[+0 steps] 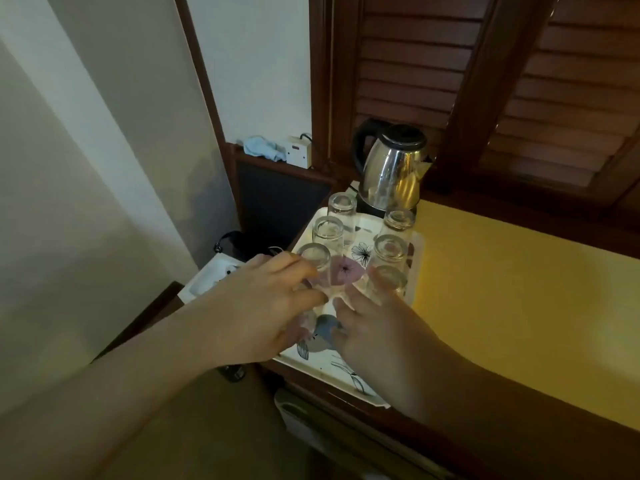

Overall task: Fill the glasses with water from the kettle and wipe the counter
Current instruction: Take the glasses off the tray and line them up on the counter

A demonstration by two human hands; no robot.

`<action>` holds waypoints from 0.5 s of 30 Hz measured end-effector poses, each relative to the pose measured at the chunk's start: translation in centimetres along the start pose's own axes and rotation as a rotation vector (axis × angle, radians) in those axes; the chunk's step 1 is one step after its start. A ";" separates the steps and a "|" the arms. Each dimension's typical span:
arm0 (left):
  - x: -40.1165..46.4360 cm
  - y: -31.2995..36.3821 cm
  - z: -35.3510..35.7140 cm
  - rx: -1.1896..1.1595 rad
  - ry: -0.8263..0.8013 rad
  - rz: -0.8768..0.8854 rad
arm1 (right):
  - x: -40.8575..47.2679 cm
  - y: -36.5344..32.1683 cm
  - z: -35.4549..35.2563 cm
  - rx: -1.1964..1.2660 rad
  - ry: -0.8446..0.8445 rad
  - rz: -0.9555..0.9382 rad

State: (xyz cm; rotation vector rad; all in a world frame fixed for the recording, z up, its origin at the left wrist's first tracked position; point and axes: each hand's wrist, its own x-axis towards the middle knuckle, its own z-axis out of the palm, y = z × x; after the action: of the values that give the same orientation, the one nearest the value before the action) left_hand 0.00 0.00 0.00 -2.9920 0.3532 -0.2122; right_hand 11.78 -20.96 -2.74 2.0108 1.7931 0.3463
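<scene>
A flowered white tray [417, 252] lies at the left end of the yellow counter [519, 306] and holds several clear glasses in two rows, all upside down. My left hand [270, 303] wraps its fingers around the near-left glass [313, 256]. My right hand [377, 334] is closed around the near-right glass [393, 284], with one finger up along its side. Both glasses still touch the tray. A steel kettle [394, 168] with a black handle sits on its base just behind the tray.
A light blue cloth [263, 147] lies on a wooden ledge at the back left, beside a white wall socket [299, 152]. Dark louvred shutters [519, 81] rise behind the counter. A white power strip [211, 278] and a black object [235, 242] lie low on the left.
</scene>
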 end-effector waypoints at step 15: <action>3.6 -1.6 2.8 0.341 -0.089 0.353 | 1.5 -2.6 0.0 -0.126 -0.208 -0.043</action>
State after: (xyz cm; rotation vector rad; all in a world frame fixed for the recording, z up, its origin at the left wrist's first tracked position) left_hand 4.27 0.92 -2.06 -2.5435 0.7416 -0.0910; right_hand 9.65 -19.30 -4.06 1.8462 1.6419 0.2222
